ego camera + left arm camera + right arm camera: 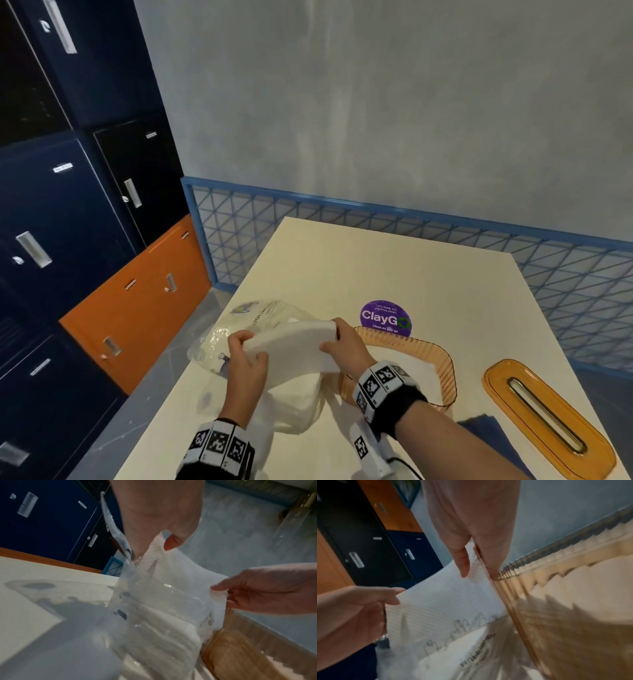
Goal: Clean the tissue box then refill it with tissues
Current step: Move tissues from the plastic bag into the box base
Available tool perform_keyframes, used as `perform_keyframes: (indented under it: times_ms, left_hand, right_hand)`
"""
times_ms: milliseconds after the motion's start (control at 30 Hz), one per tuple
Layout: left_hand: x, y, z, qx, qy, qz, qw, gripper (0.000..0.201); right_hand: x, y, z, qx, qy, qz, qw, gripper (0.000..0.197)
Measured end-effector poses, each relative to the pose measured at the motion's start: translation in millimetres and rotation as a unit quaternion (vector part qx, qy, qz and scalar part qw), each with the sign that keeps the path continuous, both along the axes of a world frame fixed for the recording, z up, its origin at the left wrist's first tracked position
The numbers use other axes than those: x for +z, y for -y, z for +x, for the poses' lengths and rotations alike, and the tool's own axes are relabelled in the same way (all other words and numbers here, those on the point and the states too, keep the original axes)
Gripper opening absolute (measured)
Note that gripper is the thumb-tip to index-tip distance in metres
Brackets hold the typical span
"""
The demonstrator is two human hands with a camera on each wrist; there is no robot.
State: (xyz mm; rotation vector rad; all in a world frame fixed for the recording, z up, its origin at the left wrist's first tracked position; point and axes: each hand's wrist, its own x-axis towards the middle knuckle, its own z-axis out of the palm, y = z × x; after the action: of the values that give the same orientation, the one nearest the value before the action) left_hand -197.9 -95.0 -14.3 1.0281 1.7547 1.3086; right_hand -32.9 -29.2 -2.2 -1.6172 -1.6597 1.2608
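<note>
A white stack of tissues [294, 344] is held in the air between both hands, bowed slightly, just left of the amber ribbed tissue box [442, 359]. My left hand [245, 353] grips its left end and my right hand [337, 339] pinches its right end. In the left wrist view the tissue stack [178, 573] rises from the clear plastic wrapper [147, 615]. In the right wrist view the tissue stack [440, 601] sits beside the box wall [522, 601]. The box holds some white tissue inside. Its amber lid [548, 418] with a slot lies on the table at right.
The clear tissue wrapper [253, 318] lies on the cream table [376, 260] behind my hands. A purple round sticker [385, 317] is on the table. A blue cloth [479, 428] lies under my right forearm. Lockers [68, 205] stand left, a blue mesh fence [445, 233] behind.
</note>
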Motion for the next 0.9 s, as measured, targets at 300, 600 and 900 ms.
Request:
perform_keyframes:
  times_ms: [300,600,900]
  left_hand:
    - [23.0,-25.1,11.1,-0.002,-0.039,0.054,0.998,0.038]
    - [29.2,-66.8,109.6,-0.170,-0.037,-0.042,0.984,0.047]
    - [3.1,-66.3,139.1,-0.280,-0.297,-0.074,0.910,0.030]
  right_hand:
    - [25.2,-8.6,21.8,-0.071,-0.065,-0.004,0.995,0.025]
    - [23.7,3.8,139.4,-0.208,0.010,-0.039,0.977,0.019]
    - [-3.2,9.1,152.9,-0.140,0.248,-0.096,0.954,0.032]
